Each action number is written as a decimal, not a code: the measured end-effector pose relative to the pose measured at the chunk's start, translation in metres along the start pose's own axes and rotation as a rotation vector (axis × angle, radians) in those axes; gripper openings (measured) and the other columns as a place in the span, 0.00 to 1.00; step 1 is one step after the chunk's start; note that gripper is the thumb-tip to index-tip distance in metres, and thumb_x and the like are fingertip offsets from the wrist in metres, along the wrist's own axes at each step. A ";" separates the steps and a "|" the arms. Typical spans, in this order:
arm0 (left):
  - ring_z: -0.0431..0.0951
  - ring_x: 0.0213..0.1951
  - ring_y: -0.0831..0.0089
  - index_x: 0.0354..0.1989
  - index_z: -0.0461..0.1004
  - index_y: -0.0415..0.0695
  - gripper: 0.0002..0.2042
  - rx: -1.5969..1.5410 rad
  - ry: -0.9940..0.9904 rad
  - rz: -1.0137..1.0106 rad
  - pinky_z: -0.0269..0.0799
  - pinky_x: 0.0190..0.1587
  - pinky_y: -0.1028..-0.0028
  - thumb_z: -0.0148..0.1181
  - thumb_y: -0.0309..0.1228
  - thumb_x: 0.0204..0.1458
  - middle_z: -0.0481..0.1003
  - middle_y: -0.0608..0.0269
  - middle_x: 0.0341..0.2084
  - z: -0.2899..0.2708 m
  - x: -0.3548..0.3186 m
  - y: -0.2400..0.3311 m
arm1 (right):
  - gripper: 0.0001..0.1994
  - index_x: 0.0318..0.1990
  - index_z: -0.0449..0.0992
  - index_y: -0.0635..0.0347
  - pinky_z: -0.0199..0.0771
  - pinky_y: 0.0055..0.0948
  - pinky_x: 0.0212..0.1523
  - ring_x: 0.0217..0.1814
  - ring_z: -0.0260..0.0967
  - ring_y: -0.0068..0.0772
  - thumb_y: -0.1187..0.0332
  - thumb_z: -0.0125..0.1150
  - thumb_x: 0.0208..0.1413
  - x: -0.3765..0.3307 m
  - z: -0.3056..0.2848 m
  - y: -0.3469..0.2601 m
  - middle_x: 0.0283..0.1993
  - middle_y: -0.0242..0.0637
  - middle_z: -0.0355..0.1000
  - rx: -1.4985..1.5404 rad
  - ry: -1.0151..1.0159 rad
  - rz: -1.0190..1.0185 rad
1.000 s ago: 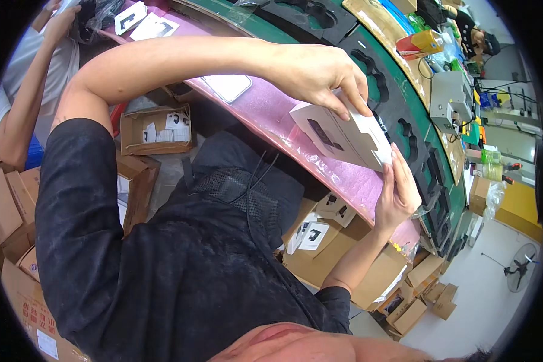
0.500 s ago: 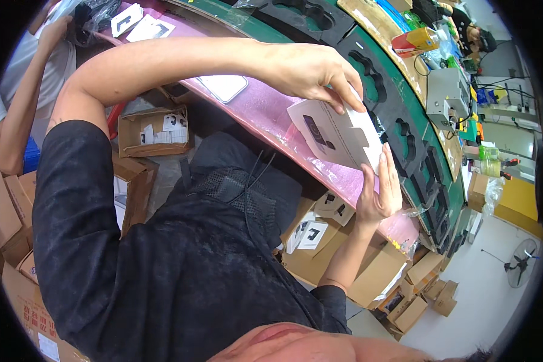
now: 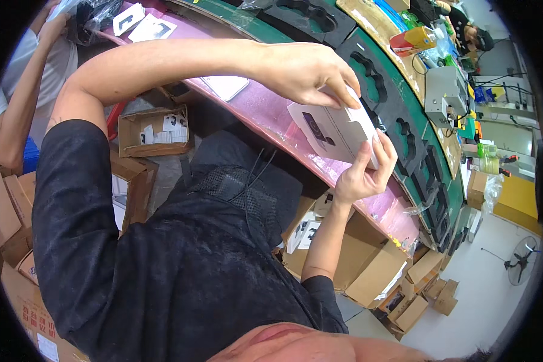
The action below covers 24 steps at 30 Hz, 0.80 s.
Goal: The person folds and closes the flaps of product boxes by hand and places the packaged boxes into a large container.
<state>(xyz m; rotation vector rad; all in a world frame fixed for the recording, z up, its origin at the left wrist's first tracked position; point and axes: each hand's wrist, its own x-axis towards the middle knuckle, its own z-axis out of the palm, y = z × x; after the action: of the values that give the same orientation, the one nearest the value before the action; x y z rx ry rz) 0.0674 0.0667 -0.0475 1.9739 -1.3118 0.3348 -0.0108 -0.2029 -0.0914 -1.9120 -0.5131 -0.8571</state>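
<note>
A white printed carton [image 3: 339, 134] with a dark device picture on its face is held tilted above the pink-covered bench [image 3: 271, 123]. Along its upper edge, my left hand [image 3: 320, 75] grips it with bent fingers, thumb on the printed side. My right hand [image 3: 368, 169] holds the lower right edge, thumb on the near face and fingers curled around the narrow side. A cut-out flap shows between the two hands. Beneath my left forearm lies a white rounded-corner item [image 3: 228, 87], partly covered by the arm.
Black foam trays [image 3: 368, 75] with shaped cut-outs line the green surface beyond. Printed white cartons [image 3: 152, 28] lie at the far left, near a co-worker's arm [image 3: 18, 120]. Open cardboard boxes [image 3: 154, 151] stand below the bench, one [image 3: 368, 259] beside my right forearm.
My right hand has shifted a little left and up, and its outstretched fingers have curled around the carton's edge. The left hand keeps its grip almost unmoved.
</note>
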 end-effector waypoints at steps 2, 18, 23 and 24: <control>0.84 0.52 0.54 0.58 0.85 0.55 0.19 0.046 -0.008 0.015 0.83 0.51 0.61 0.73 0.32 0.58 0.82 0.53 0.53 0.000 0.004 0.005 | 0.09 0.49 0.83 0.66 0.76 0.45 0.63 0.59 0.78 0.47 0.79 0.71 0.61 0.001 0.005 0.002 0.56 0.52 0.79 0.078 0.063 0.083; 0.83 0.51 0.52 0.54 0.85 0.44 0.19 0.222 0.282 0.010 0.81 0.51 0.58 0.74 0.24 0.52 0.82 0.52 0.52 0.032 0.012 0.044 | 0.18 0.49 0.86 0.61 0.76 0.41 0.58 0.56 0.76 0.46 0.75 0.81 0.49 0.005 -0.012 0.007 0.54 0.48 0.77 0.071 -0.009 0.007; 0.84 0.49 0.52 0.53 0.84 0.41 0.22 0.275 0.375 0.104 0.83 0.50 0.59 0.78 0.25 0.46 0.83 0.54 0.49 0.051 0.016 0.054 | 0.15 0.49 0.87 0.59 0.76 0.40 0.57 0.56 0.76 0.46 0.74 0.79 0.52 0.007 -0.010 0.007 0.53 0.47 0.78 0.094 -0.016 -0.004; 0.84 0.47 0.53 0.51 0.85 0.41 0.22 0.295 0.393 0.109 0.83 0.48 0.59 0.79 0.26 0.45 0.82 0.54 0.46 0.053 0.017 0.052 | 0.15 0.49 0.87 0.59 0.76 0.40 0.57 0.56 0.76 0.46 0.74 0.79 0.52 0.009 -0.011 0.008 0.53 0.47 0.78 0.092 -0.016 -0.001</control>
<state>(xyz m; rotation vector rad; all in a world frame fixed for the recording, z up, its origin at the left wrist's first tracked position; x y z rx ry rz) 0.0205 0.0069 -0.0524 1.9420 -1.1633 0.9646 -0.0039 -0.2162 -0.0861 -1.8359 -0.5540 -0.8061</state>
